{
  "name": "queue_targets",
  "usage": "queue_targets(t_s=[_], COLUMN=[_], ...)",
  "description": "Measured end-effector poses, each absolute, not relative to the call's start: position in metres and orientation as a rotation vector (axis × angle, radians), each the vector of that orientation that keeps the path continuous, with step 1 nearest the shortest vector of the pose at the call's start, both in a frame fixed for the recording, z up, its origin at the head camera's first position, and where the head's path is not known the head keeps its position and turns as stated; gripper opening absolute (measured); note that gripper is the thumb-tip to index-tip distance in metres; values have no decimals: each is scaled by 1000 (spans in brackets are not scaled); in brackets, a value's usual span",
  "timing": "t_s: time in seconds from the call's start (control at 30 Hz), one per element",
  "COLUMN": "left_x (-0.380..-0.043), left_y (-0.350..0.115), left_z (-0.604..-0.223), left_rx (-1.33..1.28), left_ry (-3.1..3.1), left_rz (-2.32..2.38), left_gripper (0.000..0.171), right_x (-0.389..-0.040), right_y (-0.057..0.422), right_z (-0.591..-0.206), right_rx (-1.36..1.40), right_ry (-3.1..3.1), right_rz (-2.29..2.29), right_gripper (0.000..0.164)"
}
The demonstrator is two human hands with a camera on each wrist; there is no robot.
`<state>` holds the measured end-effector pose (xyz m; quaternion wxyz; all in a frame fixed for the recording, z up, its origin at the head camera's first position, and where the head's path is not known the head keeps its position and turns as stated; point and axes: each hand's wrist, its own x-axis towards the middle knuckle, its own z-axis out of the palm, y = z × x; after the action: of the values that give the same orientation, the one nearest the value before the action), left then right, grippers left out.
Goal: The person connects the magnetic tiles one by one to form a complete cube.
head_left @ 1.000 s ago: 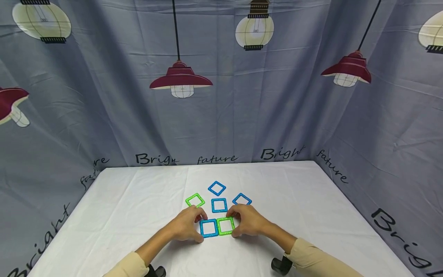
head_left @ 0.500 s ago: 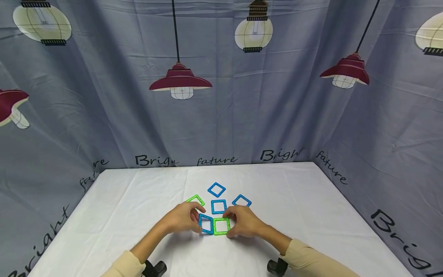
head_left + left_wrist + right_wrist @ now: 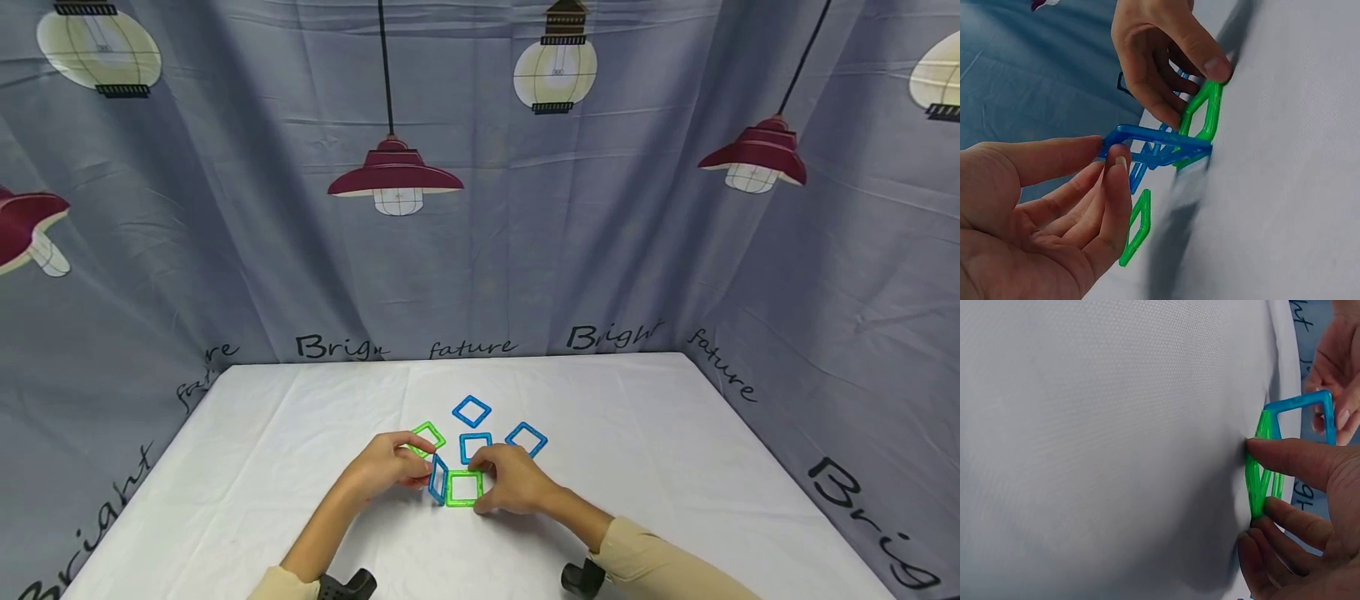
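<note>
- My right hand (image 3: 513,482) grips the green square (image 3: 464,502) — flat on the white cloth (image 3: 660,458)!
- My left hand (image 3: 384,468) pinches the blue square (image 3: 1159,135) — tilted up, touching it!

Soft, even light is brightening the white tabletop (image 3: 637,450) in the head view, and faint shadows are lying beneath the left hand (image 3: 384,467) and right hand (image 3: 517,479). Both wrist views are looking dimmer, their shadows showing darker.

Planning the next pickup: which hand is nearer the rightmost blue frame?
Right. Right hand: just in front of the rightmost blue frame, gripping a green frame. Left hand: farther left, pinching a tilted blue frame.
</note>
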<state>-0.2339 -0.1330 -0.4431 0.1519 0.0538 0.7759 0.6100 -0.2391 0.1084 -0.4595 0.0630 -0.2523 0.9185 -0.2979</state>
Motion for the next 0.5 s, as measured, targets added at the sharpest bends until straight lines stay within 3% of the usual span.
queue_targets(t_s=[0.5], left_x=[-227], left_y=[-138], left_z=[-459], left_rx=[-34], left_ry=[2056], left_rz=[1983], left_gripper=[38], right_x=[-238], right_y=[102], right_z=[-458], right_rx=[-776], right_ry=[2774], right_rz=[-931], right_gripper=[47])
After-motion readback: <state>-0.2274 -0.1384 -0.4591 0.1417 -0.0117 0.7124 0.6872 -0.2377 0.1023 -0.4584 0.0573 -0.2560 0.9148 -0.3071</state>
